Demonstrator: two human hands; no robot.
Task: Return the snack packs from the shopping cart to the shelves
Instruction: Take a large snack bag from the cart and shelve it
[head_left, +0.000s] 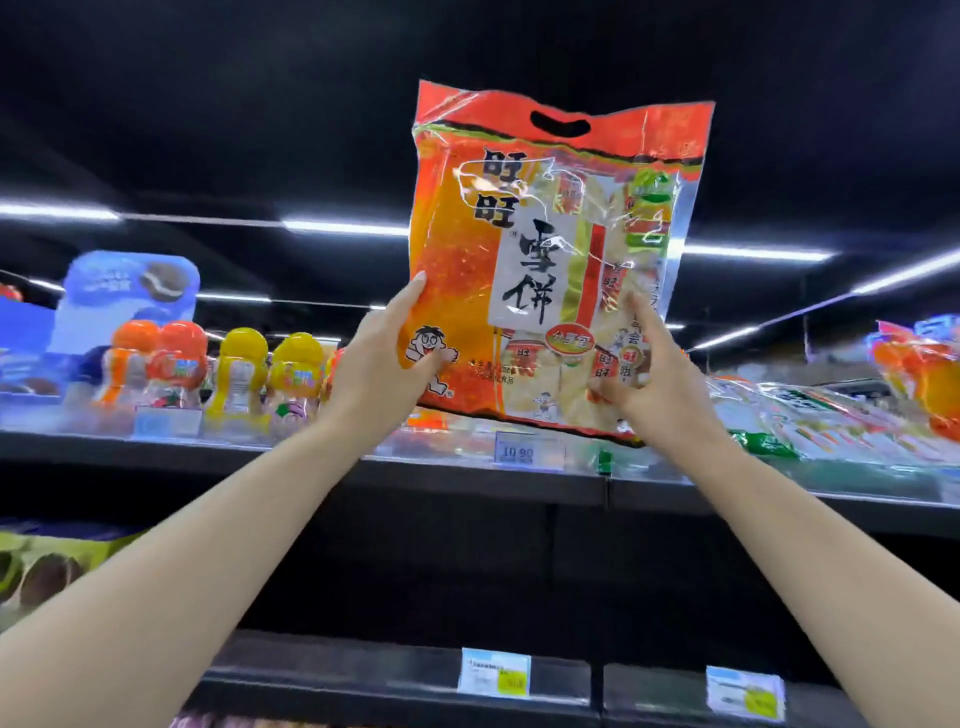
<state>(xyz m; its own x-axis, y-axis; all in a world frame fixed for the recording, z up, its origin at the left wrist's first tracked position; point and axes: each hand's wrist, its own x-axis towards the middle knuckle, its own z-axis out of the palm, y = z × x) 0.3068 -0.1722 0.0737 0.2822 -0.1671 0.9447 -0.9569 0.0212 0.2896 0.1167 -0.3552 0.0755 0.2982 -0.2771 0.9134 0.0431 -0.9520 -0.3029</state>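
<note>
A large orange and red snack pack (550, 249) with black characters and a cut-out handle stands upright above the front of the top shelf (467, 470). My left hand (379, 358) grips its lower left edge, thumb across the front. My right hand (654, 369) holds the lower right part, with the index finger lying straight up on the clear front and the other fingers curled at the pack's bottom. The shopping cart is out of view.
Small jars with orange and yellow caps (234, 374) line the top shelf to the left, under a blue display card (130, 296). Flat snack packs (810, 415) lie on the shelf to the right. A price tag (529, 451) hangs below the held pack. A lower shelf (395, 675) carries more tags.
</note>
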